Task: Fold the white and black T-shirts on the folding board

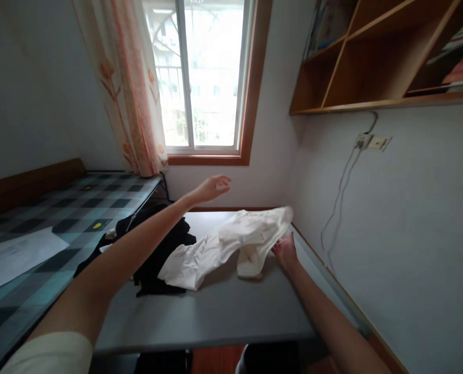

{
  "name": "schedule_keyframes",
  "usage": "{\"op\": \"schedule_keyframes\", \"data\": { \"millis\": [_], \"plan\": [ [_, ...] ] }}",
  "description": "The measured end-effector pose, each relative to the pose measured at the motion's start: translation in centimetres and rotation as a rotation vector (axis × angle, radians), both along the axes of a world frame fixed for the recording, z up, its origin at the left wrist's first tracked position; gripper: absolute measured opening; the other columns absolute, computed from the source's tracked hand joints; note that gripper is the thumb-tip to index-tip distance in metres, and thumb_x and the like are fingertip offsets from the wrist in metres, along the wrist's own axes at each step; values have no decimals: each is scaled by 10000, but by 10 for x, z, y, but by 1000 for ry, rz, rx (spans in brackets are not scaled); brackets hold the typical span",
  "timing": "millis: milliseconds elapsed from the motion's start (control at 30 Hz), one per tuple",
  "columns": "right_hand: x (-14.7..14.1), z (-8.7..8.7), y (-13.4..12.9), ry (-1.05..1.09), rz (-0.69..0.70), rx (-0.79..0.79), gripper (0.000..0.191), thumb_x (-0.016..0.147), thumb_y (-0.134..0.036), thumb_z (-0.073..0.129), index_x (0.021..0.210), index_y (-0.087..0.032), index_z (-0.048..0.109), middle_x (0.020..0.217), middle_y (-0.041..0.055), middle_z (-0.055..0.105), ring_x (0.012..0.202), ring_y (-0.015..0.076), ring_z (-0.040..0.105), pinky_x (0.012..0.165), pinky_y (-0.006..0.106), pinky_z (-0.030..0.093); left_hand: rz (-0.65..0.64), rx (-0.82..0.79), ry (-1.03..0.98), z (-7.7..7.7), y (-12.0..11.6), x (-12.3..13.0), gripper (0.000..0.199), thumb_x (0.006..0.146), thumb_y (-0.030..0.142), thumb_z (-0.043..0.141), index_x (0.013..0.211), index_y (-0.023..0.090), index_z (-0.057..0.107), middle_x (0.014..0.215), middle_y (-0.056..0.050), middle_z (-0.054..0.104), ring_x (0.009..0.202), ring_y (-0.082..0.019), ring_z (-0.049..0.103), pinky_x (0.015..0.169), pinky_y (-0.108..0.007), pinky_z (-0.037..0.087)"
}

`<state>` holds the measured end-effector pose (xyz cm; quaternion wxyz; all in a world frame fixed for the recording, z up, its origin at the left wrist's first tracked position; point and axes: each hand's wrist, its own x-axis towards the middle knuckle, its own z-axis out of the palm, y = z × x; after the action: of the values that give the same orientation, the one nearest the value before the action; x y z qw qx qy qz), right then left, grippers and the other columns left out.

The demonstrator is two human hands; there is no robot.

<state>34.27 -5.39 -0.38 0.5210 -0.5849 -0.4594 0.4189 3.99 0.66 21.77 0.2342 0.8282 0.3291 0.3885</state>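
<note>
Left hand (213, 188) fingers loosely curled, empty, above table (216, 317) | right hand (286, 253) fingers partly open beside cloth (202, 257), hold unclear | cloth across table, right end raised | risk: one-sided pull bunching cloth against black clothes (159, 259)

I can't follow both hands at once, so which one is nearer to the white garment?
The right hand: its fingers are at the right end of the white garment. The left hand is raised, apart from the cloth.
</note>
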Motion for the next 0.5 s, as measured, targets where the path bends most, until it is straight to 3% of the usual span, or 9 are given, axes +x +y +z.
{"op": "schedule_keyframes", "data": {
  "millis": [133,233,367,433,500],
  "plan": [
    [23,2,-13,-50,-106,-43,720,887,-653,231,1339,-161,499,1153,157,672,1014,289,638,872,431,478,-17,-180,342,-107,-8,-19,368,766,423,643,1007,146,659,980,-100,683,907,-214,639,826,-327,493],
    [31,-7,-16,-128,-171,10,600,804,-585,494,1227,-170,590,1059,115,695,908,257,652,811,370,508,-34,-275,528,-160,-27,-27,521,736,530,653,1088,146,643,1024,-110,667,964,-245,626,893,-354,467],
    [33,-18,-19,-295,-226,16,480,727,-426,597,1094,-124,663,963,119,678,941,273,609,841,384,493,62,-188,641,-193,-61,-15,692,679,609,686,1240,220,570,1320,-143,504,1239,-335,456,1032,-465,350],
    [29,-19,-26,-541,-286,39,429,714,-358,599,1054,-110,686,1067,162,630,1061,303,546,927,412,444,98,-70,634,-200,-78,-4,662,676,622,687,1214,251,582,1410,-133,405,1327,-365,330,1085,-522,249],
    [22,-16,-35,-824,-319,107,394,733,-325,590,1063,-139,697,1214,178,547,1153,318,471,997,437,379,78,4,619,-205,-92,7,659,673,651,671,1197,259,588,1406,-125,393,1329,-367,310,1097,-537,208]
  ]
}}
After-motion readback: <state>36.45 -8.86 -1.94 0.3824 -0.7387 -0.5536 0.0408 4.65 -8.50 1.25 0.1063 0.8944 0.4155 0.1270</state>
